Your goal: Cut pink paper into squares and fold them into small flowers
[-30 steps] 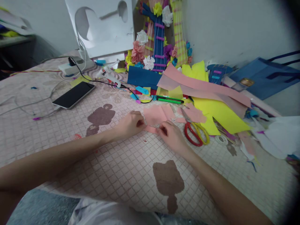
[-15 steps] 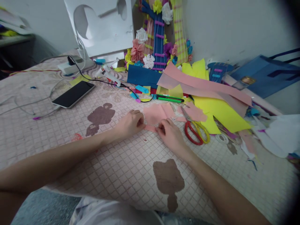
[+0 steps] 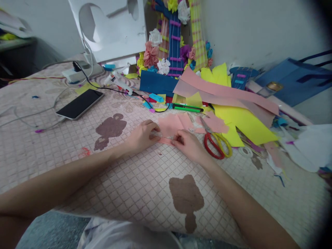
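Both sets of fingers meet on the near edge of a pink paper piece (image 3: 172, 125) lying flat on the quilted bed cover (image 3: 145, 186): the left hand (image 3: 141, 136) has its fingers (image 3: 153, 133) curled and pinched onto the paper's near left corner, and the right hand (image 3: 188, 145) has its fingers (image 3: 177, 138) bunched and pressed together on a narrow folded strip along the paper's near edge. Most of the pink paper piece spreads away from the fingers toward the far side, between the two hands, and only its near border is held. Whether the thumbs lie under the fold cannot be told. Just right of the right hand lie scissors (image 3: 216, 145) with one red and one yellow handle, their blades pointing toward more pink scraps (image 3: 215, 123). Beyond these a yellow sheet (image 3: 243, 122) and a long pink sheet (image 3: 223, 91) overlap. A green marker (image 3: 188, 109) lies just behind the pink paper piece. Well to the left, a black phone (image 3: 80, 103) rests face up with a cable running to it, and a glue gun (image 3: 120, 83) lies further back. Against the wall stands a blue and yellow paper craft (image 3: 176, 45) trimmed with paper flowers, and a blue bag (image 3: 295, 81) sits at far right.
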The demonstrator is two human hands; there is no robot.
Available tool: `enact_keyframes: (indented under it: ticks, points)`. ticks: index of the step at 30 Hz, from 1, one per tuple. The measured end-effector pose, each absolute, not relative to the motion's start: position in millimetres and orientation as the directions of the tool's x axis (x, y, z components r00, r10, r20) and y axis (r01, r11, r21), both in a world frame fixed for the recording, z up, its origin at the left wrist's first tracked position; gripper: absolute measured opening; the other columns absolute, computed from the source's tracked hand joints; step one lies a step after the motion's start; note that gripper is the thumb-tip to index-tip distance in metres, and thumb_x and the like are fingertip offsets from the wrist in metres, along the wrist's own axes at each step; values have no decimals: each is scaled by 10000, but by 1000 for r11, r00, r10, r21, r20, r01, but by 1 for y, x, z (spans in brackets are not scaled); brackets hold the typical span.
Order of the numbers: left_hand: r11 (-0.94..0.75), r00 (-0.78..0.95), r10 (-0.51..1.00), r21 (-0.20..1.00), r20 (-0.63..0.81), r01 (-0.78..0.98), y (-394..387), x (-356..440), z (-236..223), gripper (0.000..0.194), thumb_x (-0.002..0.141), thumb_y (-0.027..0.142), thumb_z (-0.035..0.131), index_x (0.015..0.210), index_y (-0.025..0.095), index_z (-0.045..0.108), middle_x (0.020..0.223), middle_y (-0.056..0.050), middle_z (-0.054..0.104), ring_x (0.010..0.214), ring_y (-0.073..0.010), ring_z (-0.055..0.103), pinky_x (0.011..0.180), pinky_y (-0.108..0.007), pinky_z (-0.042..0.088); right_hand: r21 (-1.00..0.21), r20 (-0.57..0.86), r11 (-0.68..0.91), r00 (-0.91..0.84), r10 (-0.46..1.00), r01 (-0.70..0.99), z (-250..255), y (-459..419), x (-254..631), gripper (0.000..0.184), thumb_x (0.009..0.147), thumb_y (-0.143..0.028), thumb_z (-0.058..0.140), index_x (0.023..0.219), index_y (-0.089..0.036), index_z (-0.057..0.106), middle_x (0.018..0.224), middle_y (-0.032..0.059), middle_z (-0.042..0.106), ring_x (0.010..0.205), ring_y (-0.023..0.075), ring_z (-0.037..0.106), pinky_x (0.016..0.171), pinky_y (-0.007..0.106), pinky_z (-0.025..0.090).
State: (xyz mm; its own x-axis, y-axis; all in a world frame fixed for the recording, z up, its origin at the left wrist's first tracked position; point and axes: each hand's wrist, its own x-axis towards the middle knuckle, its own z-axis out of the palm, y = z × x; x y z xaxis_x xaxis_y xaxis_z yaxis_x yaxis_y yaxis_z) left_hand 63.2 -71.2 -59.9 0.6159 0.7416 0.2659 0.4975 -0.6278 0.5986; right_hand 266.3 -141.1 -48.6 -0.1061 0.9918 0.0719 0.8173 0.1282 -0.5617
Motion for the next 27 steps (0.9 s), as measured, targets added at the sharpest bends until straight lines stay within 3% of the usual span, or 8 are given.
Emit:
enact_keyframes:
  ticks: [6, 9, 13, 19, 23, 25, 27]
  points:
    - [-530, 646, 737, 763, 197, 372, -78, 62, -49, 465, 666, 311, 730, 1081, 147, 600, 1060, -86, 651, 966, -212, 600, 762, -290, 488, -545, 251, 297, -186, 950, 784, -42, -155, 266, 95, 826, -145, 539, 769, -205, 492, 813, 15, 552, 763, 158, 510, 657, 272, 381]
    - [-378, 658, 748, 871, 87, 315, -82, 63, -41, 369, 674, 355, 725, 957, 134, 640, 943, -68, 688, 849, -176, 638, 697, -252, 490, -545, 314, 365, -220, 924, 755, -37, -160, 263, 110, 823, -122, 543, 773, -207, 493, 795, 15, 558, 813, 173, 511, 704, 288, 398]
    - [-290, 689, 725, 917, 24, 274, -85, 63, -37, 275, 699, 356, 696, 835, 118, 664, 807, -55, 696, 736, -149, 638, 632, -223, 475, -576, 340, 381, -212, 916, 723, -35, -162, 260, 106, 824, -126, 549, 776, -208, 502, 784, 13, 563, 807, 171, 525, 708, 294, 409]
    - [-272, 658, 752, 902, -17, 335, -85, 63, -39, 199, 733, 310, 658, 773, 116, 678, 700, -37, 683, 646, -127, 608, 549, -194, 432, -708, 241, 253, -111, 964, 659, -33, -165, 256, 67, 815, -196, 588, 818, -212, 523, 807, 7, 587, 754, 147, 548, 667, 274, 427]
    - [-300, 657, 754, 894, 9, 332, -88, 63, -35, 148, 718, 266, 666, 751, 122, 683, 679, -23, 676, 616, -106, 583, 540, -183, 418, -837, 103, 145, -109, 989, 527, -34, -165, 250, 179, 770, -246, 650, 916, -209, 553, 846, 1, 619, 727, 129, 558, 625, 248, 431]
    - [-319, 652, 757, 889, 29, 330, -90, 64, -33, 133, 721, 257, 664, 738, 127, 687, 678, -21, 678, 613, -102, 581, 538, -180, 415, -865, 75, 128, -126, 989, 486, -36, -164, 247, 91, 802, -266, 612, 857, -200, 584, 786, -5, 614, 688, 121, 544, 595, 242, 416]
    - [-324, 649, 759, 891, 45, 317, -92, 64, -33, 131, 725, 258, 666, 730, 128, 689, 684, -24, 684, 620, -104, 591, 541, -178, 421, -883, 64, 112, -120, 991, 455, -39, -164, 245, 120, 829, -302, 580, 781, -193, 595, 713, -12, 593, 638, 116, 519, 561, 240, 394]
